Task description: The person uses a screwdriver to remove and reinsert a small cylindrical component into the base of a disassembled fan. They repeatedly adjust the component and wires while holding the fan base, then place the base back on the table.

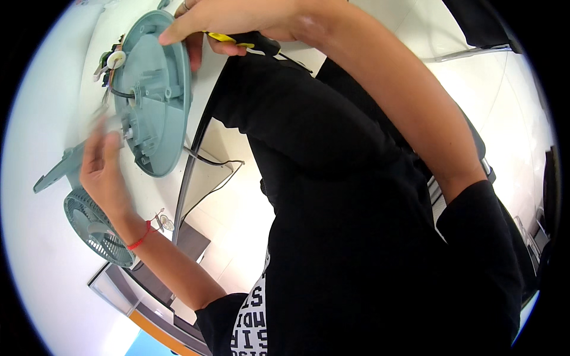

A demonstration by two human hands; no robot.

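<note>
A grey-green oval fan base (155, 89) stands tilted on the white table, its ribbed hollow side showing. My right hand (237, 21) holds a screwdriver (261, 44) with a black and yellow handle, its shaft pointing away from the base. The same hand's thumb and fingers rest over the base's upper rim. Beside the base's left edge is my left hand (102, 166), thumb and fingers raised and smeared by motion. A blurred pale patch lies at its fingertips; whether it holds something I cannot make out. A small circuit board with a white round part (116, 59) hangs on wires from the base.
Left of my left hand lies the rest of the fan, with a flat grey-green piece (62, 168) and a round grille (98, 228). A dark cable (219, 162) runs past the black table edge (189, 172). My legs in black trousers (309, 113) are close by.
</note>
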